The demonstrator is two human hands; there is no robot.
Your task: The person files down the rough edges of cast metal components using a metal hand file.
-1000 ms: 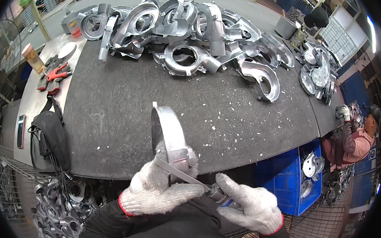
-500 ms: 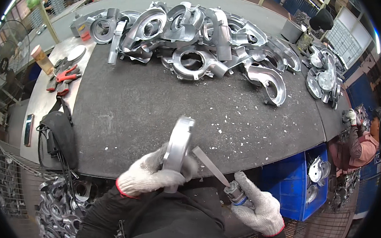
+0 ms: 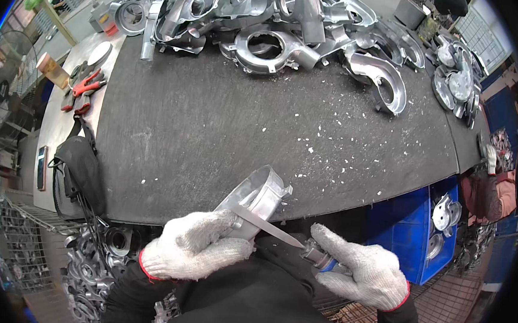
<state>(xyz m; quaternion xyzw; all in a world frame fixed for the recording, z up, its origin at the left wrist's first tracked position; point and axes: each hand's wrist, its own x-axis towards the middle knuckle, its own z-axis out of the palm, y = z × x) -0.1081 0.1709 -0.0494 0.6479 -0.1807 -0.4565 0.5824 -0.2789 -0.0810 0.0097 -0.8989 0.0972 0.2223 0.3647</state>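
My left hand [image 3: 196, 247], in a white knit glove with a red cuff, grips a silver cast-metal housing [image 3: 265, 201] at the table's near edge. The housing is tilted, its curved rim up. My right hand [image 3: 362, 268], gloved the same way, is closed round the metal body of a file tool with a blue ring. From it the flat, narrow file blade [image 3: 275, 230] points up and left, crossing the housing's near side close to my left fingers. Whether blade and housing touch, I cannot tell.
Similar housings [image 3: 260, 62] lie heaped at the back of the dark table [image 3: 213, 128], which has pale chips scattered on it. A blue bin [image 3: 401, 231] with parts stands right. At left lie a black bag [image 3: 78, 173], gloves [image 3: 84, 89] and a phone [image 3: 42, 167]. A co-worker [image 3: 500, 196] is at far right.
The housing has turned from upright to leaning right, its opening now showing. The file blade has moved left and now overlaps the housing. My view has tipped downward.
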